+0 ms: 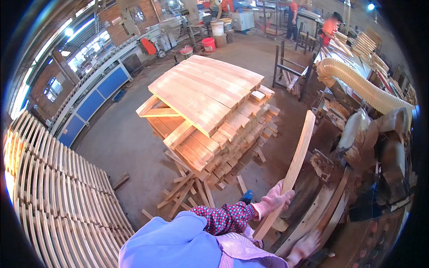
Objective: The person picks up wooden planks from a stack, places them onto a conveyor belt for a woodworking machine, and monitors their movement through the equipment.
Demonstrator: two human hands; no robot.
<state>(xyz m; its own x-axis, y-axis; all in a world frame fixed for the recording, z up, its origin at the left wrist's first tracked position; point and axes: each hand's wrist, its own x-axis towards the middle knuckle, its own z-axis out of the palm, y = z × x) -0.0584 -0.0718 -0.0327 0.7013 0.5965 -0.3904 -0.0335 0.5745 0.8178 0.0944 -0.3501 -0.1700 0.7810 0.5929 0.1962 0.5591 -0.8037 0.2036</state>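
My left hand (273, 200), in a pink glove with a patterned sleeve behind it, is closed around a long, pale wooden slat (295, 156). The slat stands tilted, its upper end leaning away to the right and its lower end down by my apron. My right hand (306, 246) is low at the right, beside a long curved wooden piece (328, 207) on the machine. Motion smears its fingers, so whether it grips anything does not show. Ahead of me rises a layered stack of planks (210, 89), with short offcuts on the floor at its foot.
Rows of stacked slats (58, 187) line the left side. A ribbed hose (362, 80) arches over dusty machinery at the right. Farther off are a dark metal frame (290, 67), a red bucket (208, 44), a blue-panelled machine (96, 98) and two people, one in an orange top (330, 31).
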